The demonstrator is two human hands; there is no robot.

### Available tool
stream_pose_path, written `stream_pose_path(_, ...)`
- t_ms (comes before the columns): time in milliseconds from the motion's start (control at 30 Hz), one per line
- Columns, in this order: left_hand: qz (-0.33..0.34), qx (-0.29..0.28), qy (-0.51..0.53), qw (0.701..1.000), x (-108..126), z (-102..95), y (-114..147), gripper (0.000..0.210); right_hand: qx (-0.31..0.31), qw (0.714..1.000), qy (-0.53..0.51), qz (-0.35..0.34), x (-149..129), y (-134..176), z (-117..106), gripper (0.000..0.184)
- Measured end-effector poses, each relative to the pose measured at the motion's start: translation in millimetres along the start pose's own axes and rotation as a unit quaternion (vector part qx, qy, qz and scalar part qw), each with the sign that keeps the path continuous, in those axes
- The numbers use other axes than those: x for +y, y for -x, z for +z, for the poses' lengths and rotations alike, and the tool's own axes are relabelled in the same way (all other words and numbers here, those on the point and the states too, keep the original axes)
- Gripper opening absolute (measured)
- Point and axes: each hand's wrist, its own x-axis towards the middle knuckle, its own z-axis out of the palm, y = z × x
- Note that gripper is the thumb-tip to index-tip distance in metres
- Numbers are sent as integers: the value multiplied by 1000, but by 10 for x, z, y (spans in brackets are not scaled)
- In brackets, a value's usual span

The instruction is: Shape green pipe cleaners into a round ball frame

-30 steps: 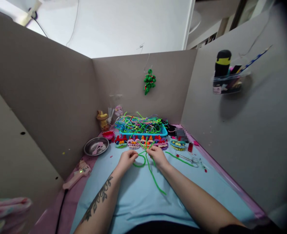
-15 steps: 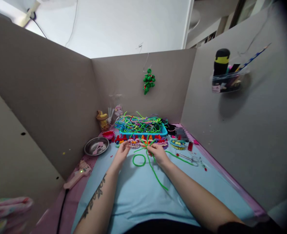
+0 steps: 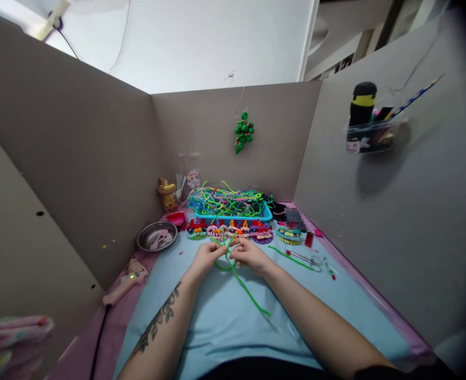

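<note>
My left hand (image 3: 210, 254) pinches several crossed green pipe cleaners (image 3: 250, 293) between thumb and fingertips, above the middle of the blue cloth. Close beside it, my right hand (image 3: 250, 255) has its bent fingers on the same pipe cleaners. One long end hangs down toward me to the right, and shorter ends stick up between the hands. Under them lies a green pipe-cleaner ring (image 3: 221, 267), partly hidden by the hands. A loose green pipe cleaner (image 3: 292, 257) lies to the right, next to metal scissors (image 3: 314, 262).
Behind the hands stand several colourful pipe-cleaner figures (image 3: 238, 230) and a blue basket (image 3: 233, 217) heaped with pipe cleaners. A metal bowl (image 3: 148, 245) and a pink glue gun (image 3: 127, 285) are at left. Grey panels (image 3: 201, 126) enclose the table.
My left hand has moved right and closed on the green pipe cleaners. My right hand has shifted slightly left and changed its finger position. The ring is now partly covered.
</note>
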Motion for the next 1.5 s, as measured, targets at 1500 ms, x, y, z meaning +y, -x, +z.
stream_pose_path(1500, -22, 116, 85, 989, -3, 28, -37, 41, 106, 988, -109, 21, -53, -47, -80, 40)
